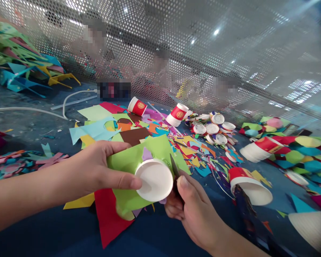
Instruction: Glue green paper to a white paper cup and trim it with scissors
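My left hand (96, 169) is closed on a white paper cup (154, 179) wrapped in green paper (139, 157), its thumb pressed on the cup's round bottom. The cup's bottom faces me. My right hand (192, 208) is closed on a dark thin blade or scissors (174, 167), whose tip touches the right edge of the cup against the green paper. A red paper piece (107, 214) lies under the cup on the blue table.
Coloured paper scraps (160, 132) cover the blue table. Red-and-white paper cups (137, 106) lie about, and a cup (250, 187) lies right of my hand. Decorated cups (296, 150) stand at right. A perforated metal screen (203, 53) rises behind, with people beyond it.
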`<state>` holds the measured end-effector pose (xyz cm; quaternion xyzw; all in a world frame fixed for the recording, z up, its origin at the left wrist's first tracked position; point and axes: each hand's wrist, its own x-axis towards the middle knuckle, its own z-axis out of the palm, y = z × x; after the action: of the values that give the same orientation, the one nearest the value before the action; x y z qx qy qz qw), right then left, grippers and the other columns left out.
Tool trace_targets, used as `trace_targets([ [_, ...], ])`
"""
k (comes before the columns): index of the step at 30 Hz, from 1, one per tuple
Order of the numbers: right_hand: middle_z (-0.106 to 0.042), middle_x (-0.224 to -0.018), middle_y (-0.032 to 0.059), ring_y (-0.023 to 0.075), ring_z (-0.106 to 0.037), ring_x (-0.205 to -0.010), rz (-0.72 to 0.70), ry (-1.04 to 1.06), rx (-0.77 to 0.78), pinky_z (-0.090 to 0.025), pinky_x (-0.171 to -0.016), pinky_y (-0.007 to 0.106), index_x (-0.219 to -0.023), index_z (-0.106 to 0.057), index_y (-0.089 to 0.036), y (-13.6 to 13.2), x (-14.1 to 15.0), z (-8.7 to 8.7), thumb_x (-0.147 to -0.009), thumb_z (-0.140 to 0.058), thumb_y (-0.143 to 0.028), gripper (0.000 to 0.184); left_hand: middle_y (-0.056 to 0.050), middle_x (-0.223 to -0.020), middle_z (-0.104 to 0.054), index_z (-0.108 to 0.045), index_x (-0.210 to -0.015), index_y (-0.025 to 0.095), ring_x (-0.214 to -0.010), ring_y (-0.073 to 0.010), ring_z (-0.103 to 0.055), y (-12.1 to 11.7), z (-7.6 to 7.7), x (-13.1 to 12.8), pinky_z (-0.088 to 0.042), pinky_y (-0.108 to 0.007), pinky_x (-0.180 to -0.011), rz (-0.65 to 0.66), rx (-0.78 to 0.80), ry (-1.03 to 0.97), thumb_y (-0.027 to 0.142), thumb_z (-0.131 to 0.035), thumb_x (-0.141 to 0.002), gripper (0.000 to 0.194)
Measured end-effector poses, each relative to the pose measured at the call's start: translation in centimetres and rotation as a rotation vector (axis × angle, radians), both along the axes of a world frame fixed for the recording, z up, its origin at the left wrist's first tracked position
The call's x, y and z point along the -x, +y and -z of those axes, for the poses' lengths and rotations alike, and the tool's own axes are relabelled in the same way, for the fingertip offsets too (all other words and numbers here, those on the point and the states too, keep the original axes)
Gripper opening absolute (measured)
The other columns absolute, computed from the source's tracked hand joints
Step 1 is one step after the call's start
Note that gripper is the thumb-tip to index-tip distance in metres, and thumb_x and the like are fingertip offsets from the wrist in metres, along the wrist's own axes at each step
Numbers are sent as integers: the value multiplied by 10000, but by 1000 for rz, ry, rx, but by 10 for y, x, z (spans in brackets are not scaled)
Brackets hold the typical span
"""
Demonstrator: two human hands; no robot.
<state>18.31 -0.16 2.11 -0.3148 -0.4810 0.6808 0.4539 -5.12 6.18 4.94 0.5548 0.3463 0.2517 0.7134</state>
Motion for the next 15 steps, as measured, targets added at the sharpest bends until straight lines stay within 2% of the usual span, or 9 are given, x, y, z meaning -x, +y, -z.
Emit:
trace_targets([
  [7, -330, -615, -99, 47, -221, -505, -35, -1, 14, -210, -460, 168, -815, -498, -228, 0, 0, -1, -992, -715, -646, 503, 128, -803, -831, -770, -1038, 206, -754, -101, -815, -3, 1, 2, -585, -77, -619, 18, 89, -126, 160, -927, -724, 354],
  [15, -319, -619, -100, 52, -211, -512, -49, -10, 29, -202, -463, 178, -823, -501, -228, 2, 0, -1, -997, -708, -645, 496, 102, -815, -840, -771, -1004, 203, -764, -125, -823, -3, 1, 5, -606, -103, -619, 28, 91, -110, 162, -922, -726, 320],
])
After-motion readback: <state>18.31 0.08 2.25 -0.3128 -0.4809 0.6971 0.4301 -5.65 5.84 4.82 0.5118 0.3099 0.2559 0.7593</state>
